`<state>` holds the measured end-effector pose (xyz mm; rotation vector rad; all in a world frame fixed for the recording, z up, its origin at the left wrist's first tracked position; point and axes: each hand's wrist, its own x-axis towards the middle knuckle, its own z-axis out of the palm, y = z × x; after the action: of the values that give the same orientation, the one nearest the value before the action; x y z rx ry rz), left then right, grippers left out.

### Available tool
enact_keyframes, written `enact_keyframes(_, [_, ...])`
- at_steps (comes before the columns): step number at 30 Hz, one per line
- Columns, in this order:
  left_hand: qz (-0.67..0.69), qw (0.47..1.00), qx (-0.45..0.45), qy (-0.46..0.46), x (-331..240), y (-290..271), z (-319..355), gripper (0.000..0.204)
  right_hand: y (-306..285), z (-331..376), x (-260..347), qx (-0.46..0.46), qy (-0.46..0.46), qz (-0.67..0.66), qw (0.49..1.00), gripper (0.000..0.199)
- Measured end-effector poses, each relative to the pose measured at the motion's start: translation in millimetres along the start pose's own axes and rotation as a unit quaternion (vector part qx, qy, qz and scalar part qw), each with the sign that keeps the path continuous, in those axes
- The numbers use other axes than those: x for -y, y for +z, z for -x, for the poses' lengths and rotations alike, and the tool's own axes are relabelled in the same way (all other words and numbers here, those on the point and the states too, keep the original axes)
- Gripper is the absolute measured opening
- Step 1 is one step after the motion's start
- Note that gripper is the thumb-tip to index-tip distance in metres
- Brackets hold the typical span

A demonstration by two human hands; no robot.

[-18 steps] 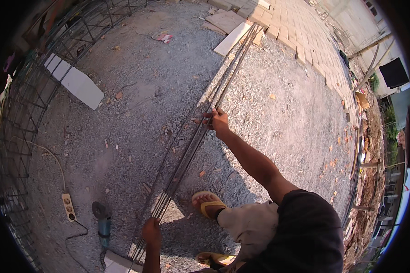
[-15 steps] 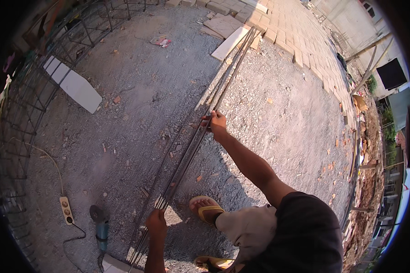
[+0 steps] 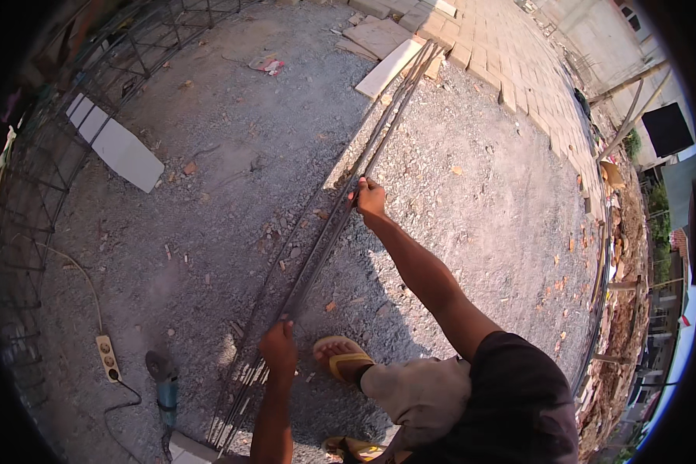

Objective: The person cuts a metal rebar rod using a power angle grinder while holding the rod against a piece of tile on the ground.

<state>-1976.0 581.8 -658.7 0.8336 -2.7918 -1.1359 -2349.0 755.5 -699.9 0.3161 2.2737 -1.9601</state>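
Observation:
A bundle of long, thin steel rebar rods [image 3: 322,241] runs slantwise from the lower left to the upper right. My right hand [image 3: 370,198] grips the rods partway along, its fingers wrapped around them. Closer to my body, my left hand [image 3: 278,346] is closed on the same bundle, thumb on top; its other fingers are mostly hidden. Below it the rod ends spread slightly apart. At the far end the rods lie over a pale board [image 3: 390,68].
At the lower left lie an angle grinder [image 3: 166,393] and a corded power strip [image 3: 107,357]. A rebar cage [image 3: 135,58] lines the left side, near a white panel [image 3: 127,155]. Paving blocks [image 3: 483,58] cover the ground at the upper right. My sandalled foot [image 3: 342,357] stands beside the rods.
My left hand has shifted up and slightly right along the bundle. My right hand has risen slightly, with its fingers closed more tightly around the rods.

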Motion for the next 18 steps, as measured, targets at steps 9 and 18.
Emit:
enact_keyframes(9, [0.041,0.998,0.030,-0.025,-2,13,-8,0.027,-13,-33,0,0.057,0.033,0.028,0.997,0.034])
enact_keyframes(18, [-0.049,0.989,-0.068,-0.124,97,-55,112,0.022,-20,-32,-6,0.112,0.147,0.044,0.982,0.029])
